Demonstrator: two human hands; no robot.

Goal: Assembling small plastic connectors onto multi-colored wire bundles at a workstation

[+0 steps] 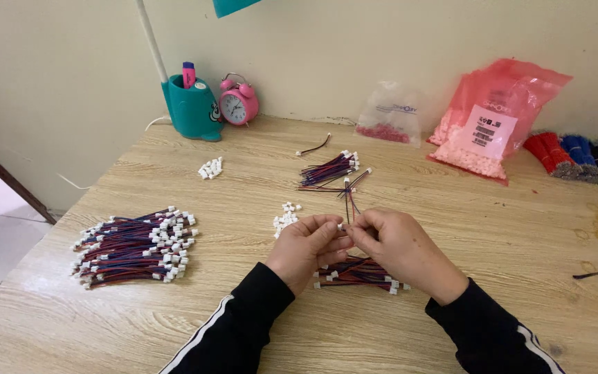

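Both hands pinch a wire lead, wire bundles lying around.

In the centre of the frame the left hand and the right hand meet above the wooden tabletop. Their fingertips pinch together a small white connector and thin red and blue wires that rise from it. Under the hands lies a small wire bundle. A large wire pile lies at the left. Loose white connectors lie just left of the hands. At the top stand a teal pen holder and a pink alarm clock; a pink bag lies at upper right.
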